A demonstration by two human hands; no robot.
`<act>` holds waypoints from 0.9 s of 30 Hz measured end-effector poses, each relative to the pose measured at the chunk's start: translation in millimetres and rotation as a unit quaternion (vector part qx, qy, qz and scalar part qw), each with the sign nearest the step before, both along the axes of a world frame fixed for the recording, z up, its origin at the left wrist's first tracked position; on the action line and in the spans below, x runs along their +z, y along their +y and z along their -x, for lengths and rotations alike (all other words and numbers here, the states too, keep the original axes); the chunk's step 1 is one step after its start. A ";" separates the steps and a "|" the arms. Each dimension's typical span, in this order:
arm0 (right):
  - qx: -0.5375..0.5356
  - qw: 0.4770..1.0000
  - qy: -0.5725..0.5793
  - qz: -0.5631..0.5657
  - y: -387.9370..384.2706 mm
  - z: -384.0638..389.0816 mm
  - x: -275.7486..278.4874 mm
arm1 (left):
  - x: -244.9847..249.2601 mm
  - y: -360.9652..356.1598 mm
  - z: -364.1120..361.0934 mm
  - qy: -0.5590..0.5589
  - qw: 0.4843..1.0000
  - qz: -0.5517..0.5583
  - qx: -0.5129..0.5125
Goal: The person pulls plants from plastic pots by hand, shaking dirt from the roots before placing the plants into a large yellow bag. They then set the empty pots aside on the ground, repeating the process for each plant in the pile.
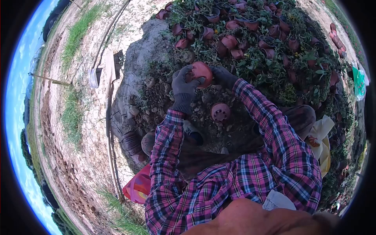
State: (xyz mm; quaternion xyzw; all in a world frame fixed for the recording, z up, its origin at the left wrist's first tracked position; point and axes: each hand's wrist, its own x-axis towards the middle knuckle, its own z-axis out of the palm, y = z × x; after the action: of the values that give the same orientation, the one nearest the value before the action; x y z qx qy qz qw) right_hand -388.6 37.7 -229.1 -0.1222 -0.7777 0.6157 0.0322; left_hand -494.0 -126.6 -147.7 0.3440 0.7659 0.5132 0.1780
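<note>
A reddish-brown plastic plant pot (202,73) is held up in front of me between both gloved hands. My left hand (184,84), in a grey knit glove, is closed on the pot's left side, its thumb across the near face. On the pot's right side is my right hand (223,77), in a dark glove; its fingers are partly hidden behind the pot, but they appear to grip its edge. Below the hands, another pot (220,112) rests on the soil with its holed base facing up. A nested stack of pots (134,145) lies beside my left knee.
Ahead and to the right is a large heap of similar pots (230,42) tangled with green plants. A hose (109,117) runs along the left. A pink bag (138,184), a pale yellow sack (322,139) and a green-and-white plastic bag (358,83) lie around me.
</note>
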 end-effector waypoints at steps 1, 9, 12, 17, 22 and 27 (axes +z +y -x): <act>-0.113 0.961 -0.034 0.249 -7.0 6.8 7.2 | 9.5 -3.6 12.6 0.046 0.997 0.062 0.012; -0.268 0.958 -0.073 0.068 -34.8 142.6 -39.7 | 45.4 -40.5 60.0 0.229 0.928 0.269 0.116; -0.301 0.937 -0.140 -0.104 -44.6 162.2 -11.2 | 34.1 -54.6 77.3 0.175 0.949 0.219 0.144; -0.281 0.890 -0.181 -0.309 -27.4 189.0 -25.2 | 71.8 -79.1 71.5 0.203 0.902 0.333 0.183; -0.347 0.920 -0.118 0.139 -5.1 146.9 -6.7 | 49.3 -90.2 88.1 0.187 0.940 0.251 0.134; 0.146 0.891 0.138 -0.408 15.3 141.0 -33.3 | 23.7 -63.1 86.7 0.191 0.950 0.239 0.055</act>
State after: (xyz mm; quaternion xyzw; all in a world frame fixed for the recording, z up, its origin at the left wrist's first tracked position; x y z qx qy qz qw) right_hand -529.7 53.0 -262.4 0.1027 -0.9573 0.2527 0.0959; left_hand -580.7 -189.7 -124.0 0.3403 0.9036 0.2485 0.0768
